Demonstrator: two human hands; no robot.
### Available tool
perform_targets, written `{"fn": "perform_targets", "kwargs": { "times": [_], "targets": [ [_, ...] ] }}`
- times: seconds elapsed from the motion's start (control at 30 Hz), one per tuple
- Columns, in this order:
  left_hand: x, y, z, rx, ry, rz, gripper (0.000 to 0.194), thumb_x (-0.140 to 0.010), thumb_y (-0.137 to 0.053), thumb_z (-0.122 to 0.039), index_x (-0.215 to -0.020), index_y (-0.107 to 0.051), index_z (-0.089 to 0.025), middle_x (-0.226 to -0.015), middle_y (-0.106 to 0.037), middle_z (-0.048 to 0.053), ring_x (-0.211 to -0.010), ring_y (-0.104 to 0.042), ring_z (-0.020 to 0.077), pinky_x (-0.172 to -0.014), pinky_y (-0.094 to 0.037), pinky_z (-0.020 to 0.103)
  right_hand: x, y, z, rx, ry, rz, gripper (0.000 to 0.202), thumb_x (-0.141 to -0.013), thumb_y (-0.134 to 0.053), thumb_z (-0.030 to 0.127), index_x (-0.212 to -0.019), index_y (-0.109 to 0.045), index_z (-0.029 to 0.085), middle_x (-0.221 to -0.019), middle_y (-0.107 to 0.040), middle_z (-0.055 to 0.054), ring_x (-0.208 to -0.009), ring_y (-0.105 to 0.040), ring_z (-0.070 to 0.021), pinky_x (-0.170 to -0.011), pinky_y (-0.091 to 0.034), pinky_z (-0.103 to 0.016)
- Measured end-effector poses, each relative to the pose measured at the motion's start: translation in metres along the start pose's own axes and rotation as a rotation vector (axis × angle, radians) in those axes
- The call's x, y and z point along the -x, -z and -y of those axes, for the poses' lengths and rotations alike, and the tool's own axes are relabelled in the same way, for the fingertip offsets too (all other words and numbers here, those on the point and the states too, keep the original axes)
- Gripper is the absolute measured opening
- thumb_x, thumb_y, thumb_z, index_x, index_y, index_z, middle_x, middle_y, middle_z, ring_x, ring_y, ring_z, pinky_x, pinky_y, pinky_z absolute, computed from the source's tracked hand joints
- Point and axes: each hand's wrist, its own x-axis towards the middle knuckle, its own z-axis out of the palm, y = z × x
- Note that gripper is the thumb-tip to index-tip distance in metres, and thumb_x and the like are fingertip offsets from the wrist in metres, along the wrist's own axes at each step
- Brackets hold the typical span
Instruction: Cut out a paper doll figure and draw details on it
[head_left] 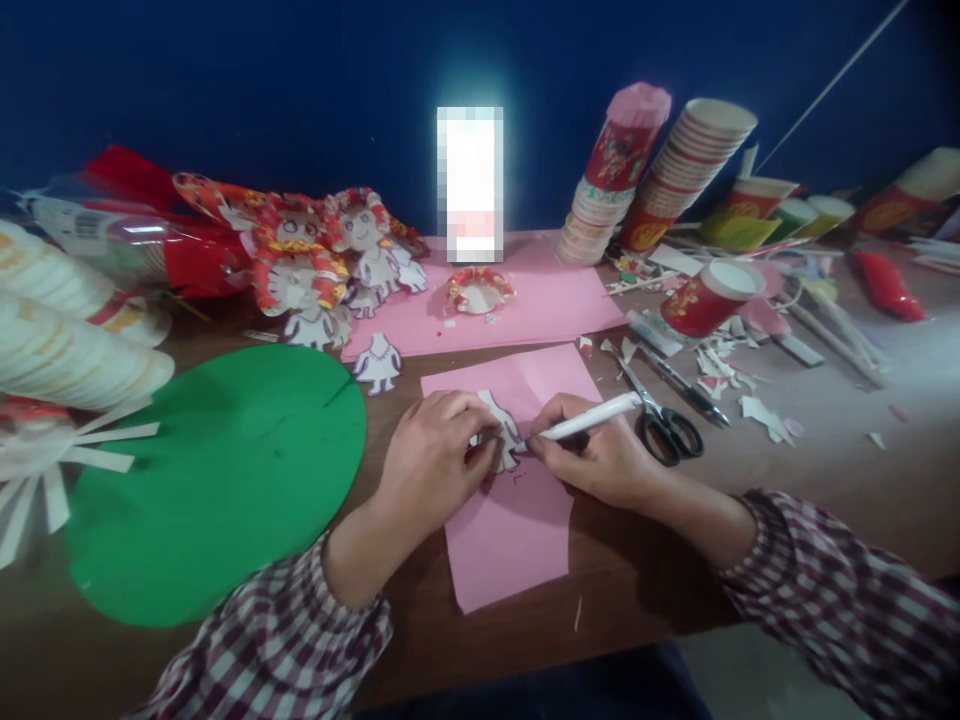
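Pink sheet [516, 555], near edge bare, left hand [441, 452] on cutout [507, 425], pen [592, 415] alongside

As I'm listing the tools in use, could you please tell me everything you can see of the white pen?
The white pen is slim and straight, with a smooth-looking barrel, apparently plastic. The right hand holds it near its tip between thumb and fingers. It slants, its back end raised toward the picture's right. The dark-looking tip is beside the white paper cut-out over the pink sheet; whether it touches either is unclear.
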Motion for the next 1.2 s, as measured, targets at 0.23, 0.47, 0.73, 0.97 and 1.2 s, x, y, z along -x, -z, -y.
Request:
{"fn": "perform_targets", "kwargs": {
  "times": [0.23,0.47,0.73,0.97,1.2],
  "targets": [
    [0.0002,-0.0002,0.0007,0.0,-0.002,-0.002,0.013,-0.079,-0.061,-0.018,-0.09,-0.063,-0.023,-0.099,-0.066,0.003,-0.094,-0.059,0.0211,-0.077,-0.045,0.036,0.0002,-0.0009,0.0006,-0.01,0.019,-0.006,0.005,-0.075,-0.058,0.018,-0.072,-0.054,0.017,-0.057,-0.049,0.004,-0.049,-0.04,-0.0072,-0.044,-0.033,-0.02],
    [0.0002,-0.0008,0.001,0.009,-0.006,-0.007,0.015,-0.078,-0.061,-0.018,-0.092,-0.064,-0.024,-0.097,-0.066,0.003,-0.094,-0.059,0.0206,-0.078,-0.046,0.036,0.0007,-0.0011,0.0032,-0.03,0.034,-0.016,0.004,-0.073,-0.058,0.015,-0.072,-0.054,0.017,-0.057,-0.049,0.004,-0.05,-0.041,-0.0075,-0.045,-0.033,-0.019],
    [0.0003,-0.0012,0.0008,0.003,-0.003,-0.005,0.014,-0.079,-0.06,-0.017,-0.091,-0.063,-0.024,-0.098,-0.066,0.002,-0.095,-0.058,0.0202,-0.078,-0.045,0.036,-0.0001,-0.0005,0.0058,-0.064,0.016,-0.014,0.005,-0.074,-0.057,0.014,-0.071,-0.053,0.017,-0.057,-0.048,0.005,-0.049,-0.04,-0.0068,-0.043,-0.031,-0.018],
    [0.0007,0.0001,0.0005,0.005,0.0,-0.001,0.013,-0.079,-0.061,-0.017,-0.09,-0.063,-0.023,-0.099,-0.066,0.002,-0.095,-0.058,0.0207,-0.079,-0.045,0.037,0.0011,0.0002,0.0013,0.03,0.031,-0.012,0.007,-0.079,-0.059,0.021,-0.076,-0.056,0.016,-0.061,-0.053,0.002,-0.051,-0.043,-0.0083,-0.046,-0.034,-0.02],
    [0.0001,0.0,0.0001,0.001,0.002,-0.006,0.011,-0.08,-0.06,-0.018,-0.09,-0.064,-0.022,-0.099,-0.067,0.003,-0.095,-0.058,0.0208,-0.08,-0.045,0.037,-0.0003,0.0012,0.0044,0.08,0.038,0.013,0.005,-0.08,-0.059,0.021,-0.079,-0.058,0.015,-0.064,-0.056,0.001,-0.056,-0.049,-0.0101,-0.05,-0.038,-0.022]
  ]
}}
